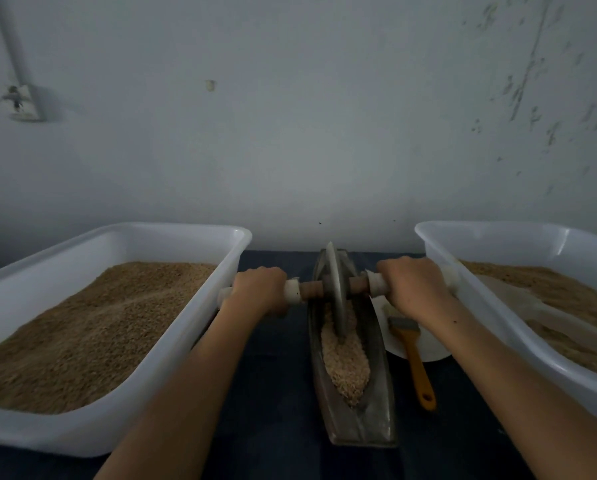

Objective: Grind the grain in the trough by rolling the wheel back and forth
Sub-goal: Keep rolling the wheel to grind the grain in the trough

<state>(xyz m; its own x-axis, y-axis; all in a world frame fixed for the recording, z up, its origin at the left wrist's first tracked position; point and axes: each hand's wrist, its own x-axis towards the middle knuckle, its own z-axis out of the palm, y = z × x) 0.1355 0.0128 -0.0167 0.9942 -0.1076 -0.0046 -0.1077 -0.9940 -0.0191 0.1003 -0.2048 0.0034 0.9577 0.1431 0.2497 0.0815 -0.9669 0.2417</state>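
Observation:
A long narrow metal trough (376,410) lies lengthwise on the dark table between two tubs, with pale crushed grain (345,365) along its channel. A thin grey metal wheel (335,289) stands upright in the far half of the trough, its lower edge in the grain. A wooden axle (310,289) with white end sleeves runs through the wheel. My left hand (259,289) grips the left handle and my right hand (411,285) grips the right handle, both with fingers curled over from above.
A large white tub (193,344) of brown grain stands at the left, another white tub (491,327) of grain at the right. A brush with an orange handle (418,365) lies on a white plate (428,348) right of the trough. The wall is close behind.

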